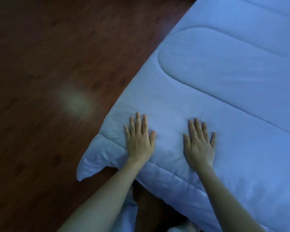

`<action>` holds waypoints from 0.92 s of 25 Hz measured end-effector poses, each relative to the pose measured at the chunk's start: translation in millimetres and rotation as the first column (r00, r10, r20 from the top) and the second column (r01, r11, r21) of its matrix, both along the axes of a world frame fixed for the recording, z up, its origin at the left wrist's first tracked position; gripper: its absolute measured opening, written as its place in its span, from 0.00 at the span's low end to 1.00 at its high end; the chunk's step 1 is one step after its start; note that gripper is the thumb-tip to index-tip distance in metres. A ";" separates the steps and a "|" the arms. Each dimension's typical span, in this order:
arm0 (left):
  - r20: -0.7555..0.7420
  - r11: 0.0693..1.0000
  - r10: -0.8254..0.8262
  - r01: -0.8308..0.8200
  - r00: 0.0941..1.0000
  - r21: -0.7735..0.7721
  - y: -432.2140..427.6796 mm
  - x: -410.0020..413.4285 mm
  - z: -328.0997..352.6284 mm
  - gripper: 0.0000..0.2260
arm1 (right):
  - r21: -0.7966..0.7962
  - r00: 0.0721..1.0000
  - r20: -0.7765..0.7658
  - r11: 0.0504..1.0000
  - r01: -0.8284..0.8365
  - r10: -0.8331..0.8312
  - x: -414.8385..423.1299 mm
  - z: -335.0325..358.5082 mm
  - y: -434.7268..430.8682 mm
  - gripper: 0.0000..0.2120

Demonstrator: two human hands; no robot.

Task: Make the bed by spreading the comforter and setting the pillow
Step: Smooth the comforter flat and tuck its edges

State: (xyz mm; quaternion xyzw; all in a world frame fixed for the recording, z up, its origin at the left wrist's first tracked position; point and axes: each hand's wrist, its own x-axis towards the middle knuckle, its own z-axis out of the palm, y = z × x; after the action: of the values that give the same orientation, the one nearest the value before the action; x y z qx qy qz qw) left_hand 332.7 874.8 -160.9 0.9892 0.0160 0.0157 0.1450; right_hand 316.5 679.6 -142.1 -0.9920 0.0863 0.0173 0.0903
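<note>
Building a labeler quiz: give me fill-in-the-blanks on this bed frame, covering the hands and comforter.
1. The left hand and right hand both lie palm-____ on the comforter, fingers straight.
2. The hand nearer the comforter's overhanging corner is the ____ one.
3. The pale glare spot lies on the ____, not on the comforter.
Missing words: down; left; floor.

There are two hands, one left hand [139, 139] and one right hand [199, 146], one comforter [224, 97], one wooden floor [40, 56] and one light patch [75, 102].
</note>
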 end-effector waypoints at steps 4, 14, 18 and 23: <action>-0.032 0.933 -0.345 0.346 0.938 0.099 -76.7 -21.4 8.1 0.31 | 0.019 0.989 -0.003 0.989 0.146 -0.146 -35.5 -1.6 -77.7 0.26; -0.128 0.729 -0.664 0.676 0.736 0.105 -344.1 -118.1 25.5 0.30 | 0.020 0.902 -0.011 0.902 0.432 -0.432 -178.4 -5.5 -333.0 0.26; -0.130 0.626 -0.756 0.767 0.641 0.142 -403.0 -123.2 21.5 0.30 | 0.035 0.813 -0.047 0.812 0.582 -0.580 -232.8 -1.9 -399.1 0.24; -0.148 0.794 -0.561 0.580 0.814 0.182 -361.0 -50.5 15.1 0.34 | 0.146 0.493 -0.145 0.474 0.868 -0.858 -191.7 20.9 -414.6 0.27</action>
State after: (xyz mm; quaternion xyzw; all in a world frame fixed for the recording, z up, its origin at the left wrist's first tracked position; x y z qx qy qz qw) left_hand 282.1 513.8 -145.8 0.9573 -0.2787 -0.0697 0.0322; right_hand 124.7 264.9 -121.3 -0.7984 0.5735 0.0038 0.1833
